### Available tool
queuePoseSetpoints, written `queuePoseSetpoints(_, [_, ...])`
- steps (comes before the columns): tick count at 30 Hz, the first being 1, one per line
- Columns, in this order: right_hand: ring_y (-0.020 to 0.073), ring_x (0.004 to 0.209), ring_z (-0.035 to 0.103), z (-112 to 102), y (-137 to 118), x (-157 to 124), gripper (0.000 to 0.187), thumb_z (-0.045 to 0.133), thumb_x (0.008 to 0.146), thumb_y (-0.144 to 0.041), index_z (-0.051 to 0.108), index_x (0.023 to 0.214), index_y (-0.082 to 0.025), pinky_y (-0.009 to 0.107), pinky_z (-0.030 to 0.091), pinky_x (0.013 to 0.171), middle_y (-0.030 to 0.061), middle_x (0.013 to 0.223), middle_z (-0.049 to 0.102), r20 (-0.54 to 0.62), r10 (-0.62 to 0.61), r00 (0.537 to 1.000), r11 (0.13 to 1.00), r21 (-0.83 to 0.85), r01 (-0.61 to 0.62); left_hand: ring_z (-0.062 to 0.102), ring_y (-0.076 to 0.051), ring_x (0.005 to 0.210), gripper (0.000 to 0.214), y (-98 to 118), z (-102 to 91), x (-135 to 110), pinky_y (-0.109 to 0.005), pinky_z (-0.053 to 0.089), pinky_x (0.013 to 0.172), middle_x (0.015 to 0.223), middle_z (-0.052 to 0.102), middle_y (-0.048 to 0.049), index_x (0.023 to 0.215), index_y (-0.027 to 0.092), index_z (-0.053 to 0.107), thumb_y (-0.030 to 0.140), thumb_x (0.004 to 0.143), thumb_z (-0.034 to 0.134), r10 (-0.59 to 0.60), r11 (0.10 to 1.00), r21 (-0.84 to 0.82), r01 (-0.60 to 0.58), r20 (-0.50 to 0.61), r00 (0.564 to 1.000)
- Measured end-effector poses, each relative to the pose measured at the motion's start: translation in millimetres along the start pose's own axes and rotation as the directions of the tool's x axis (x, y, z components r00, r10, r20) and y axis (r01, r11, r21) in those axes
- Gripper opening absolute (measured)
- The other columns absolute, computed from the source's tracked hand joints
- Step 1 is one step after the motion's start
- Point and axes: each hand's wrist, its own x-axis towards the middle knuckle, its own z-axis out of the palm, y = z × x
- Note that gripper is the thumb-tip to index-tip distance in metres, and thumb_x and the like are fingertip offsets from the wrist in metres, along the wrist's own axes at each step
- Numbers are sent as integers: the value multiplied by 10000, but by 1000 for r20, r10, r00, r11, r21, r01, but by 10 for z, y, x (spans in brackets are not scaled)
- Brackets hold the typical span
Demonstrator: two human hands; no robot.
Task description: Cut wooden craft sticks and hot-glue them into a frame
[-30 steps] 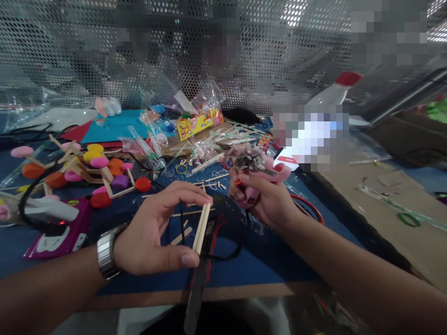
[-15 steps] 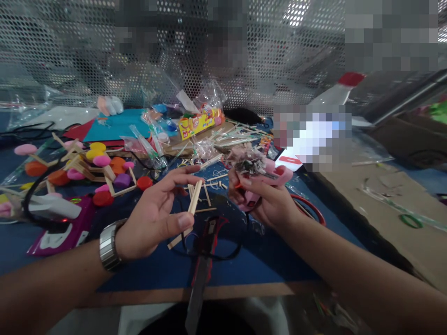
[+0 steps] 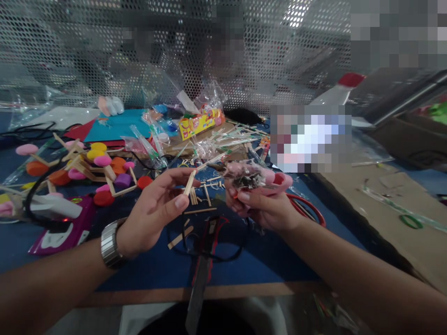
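Observation:
My left hand [image 3: 153, 211], with a metal watch on the wrist, pinches a pair of short wooden sticks [image 3: 190, 184] between thumb and fingers and holds them raised and tilted. My right hand [image 3: 260, 204] is closed round a pink glue gun [image 3: 260, 179] crusted with dried glue. Its nozzle points left, just short of the upper end of the sticks. Below both hands lie loose wooden sticks [image 3: 195, 204] on a blue mat [image 3: 244, 260].
A stick frame with coloured foam caps [image 3: 98, 170] lies at the left, beside a purple card [image 3: 59, 235]. Plastic bags, straws and a yellow packet [image 3: 197, 123] crowd the back. Black and red cables [image 3: 209, 237] cross the mat. A white bottle with a red cap [image 3: 335, 95] stands at the right.
My left hand lifted the sticks from low over the mat up and toward the glue gun. My right hand turned the gun's nozzle left toward them.

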Motion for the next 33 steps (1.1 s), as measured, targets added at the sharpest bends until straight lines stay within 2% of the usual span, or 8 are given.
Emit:
queuePoseSetpoints(3, [158,654,556,57,-63,-7,315,830,750,-443,685,921,-222,263,406,510,20,773,627,51,-13,999,1000,10,12,665,-222,1012,434,-2,1,-5,-326,561,857,1169,698,-89,1247,260,682,454,864,741,-27,1000,-9,28,29,999])
queuePoseSetpoints(5, [182,724,608,112,-106,-27,324,820,760,-443,703,957,-214,294,479,596,39,831,671,111,-12,994,998,67,4,671,-211,989,438,-9,3,-11,-312,563,844,1159,705,-80,1264,275,674,438,864,749,-47,998,-25,49,67,997])
queuePoseSetpoints(11, [157,763,695,245,-169,-93,395,771,821,-487,714,1091,-205,252,543,708,49,896,754,317,109,942,964,199,-179,650,-176,1107,376,-33,29,-16,-257,508,968,1241,701,-25,1261,350,676,364,891,745,-39,998,-40,45,128,991])
queuePoseSetpoints(15, [202,854,745,303,-191,-88,330,808,786,-441,700,994,-209,309,589,804,50,910,770,283,122,951,928,309,-211,671,-216,1112,390,-42,61,-5,-323,541,961,1234,705,-39,1268,352,660,352,888,748,-99,989,-96,116,166,981])
queuePoseSetpoints(18, [217,942,761,328,-203,-71,241,813,790,-373,683,919,-216,307,612,798,48,1023,769,280,90,956,897,394,-200,669,-251,1137,429,-63,64,-5,-392,547,972,1233,702,-51,1289,357,623,348,881,754,-161,975,-122,185,185,969])
queuePoseSetpoints(25, [171,862,783,313,-208,-66,189,785,835,-349,696,895,-194,265,621,805,38,894,794,324,86,942,871,435,-229,614,-257,1154,472,-58,45,-10,-376,495,997,1309,648,-71,1258,301,666,416,820,802,-129,991,42,127,36,991])
queuePoseSetpoints(30, [167,764,779,251,-238,-46,233,824,777,-373,670,821,-203,252,622,727,25,820,790,200,62,978,889,434,-145,647,-212,1036,415,-19,60,6,-305,541,871,1226,675,-69,1237,285,684,433,857,758,-133,991,-26,133,3,991])
queuePoseSetpoints(33, [144,728,764,190,-259,-9,226,844,740,-361,682,807,-218,243,626,708,2,821,791,65,18,998,900,434,-45,658,-188,967,395,-8,65,20,-285,549,858,1141,699,-60,1216,269,700,455,870,736,-142,987,-76,140,-21,990])
